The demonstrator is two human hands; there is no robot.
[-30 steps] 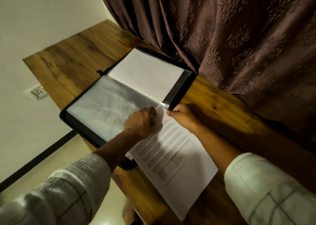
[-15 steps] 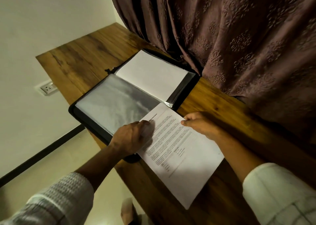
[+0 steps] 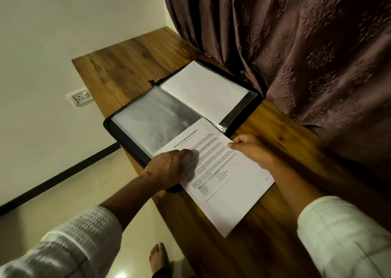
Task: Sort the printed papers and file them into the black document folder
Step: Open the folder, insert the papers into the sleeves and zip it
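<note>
The black document folder [image 3: 124, 145] lies open on the wooden table [image 3: 131, 66]. Its left clear sleeve [image 3: 152, 117] looks empty, and the right sleeve holds a white sheet [image 3: 203, 91]. A printed paper [image 3: 228, 184] headed "Sample Internship Documentation" lies in front of the folder, its top corner overlapping the left sleeve's near edge. My left hand [image 3: 169, 170] presses on the paper's left edge, with its fingers blurred. My right hand [image 3: 251, 148] pinches the paper's right edge, thumb on top.
A dark patterned curtain [image 3: 296, 55] hangs against the table's far and right side, touching the folder's back edge. A wall socket [image 3: 80, 97] sits on the white wall at the left. My bare foot [image 3: 157, 256] stands on the floor below the table's near edge.
The printed paper has slid back from the folder's spine toward me, so its heading now shows. Both hands moved with it. The view shifted, putting the folder further right in the frame.
</note>
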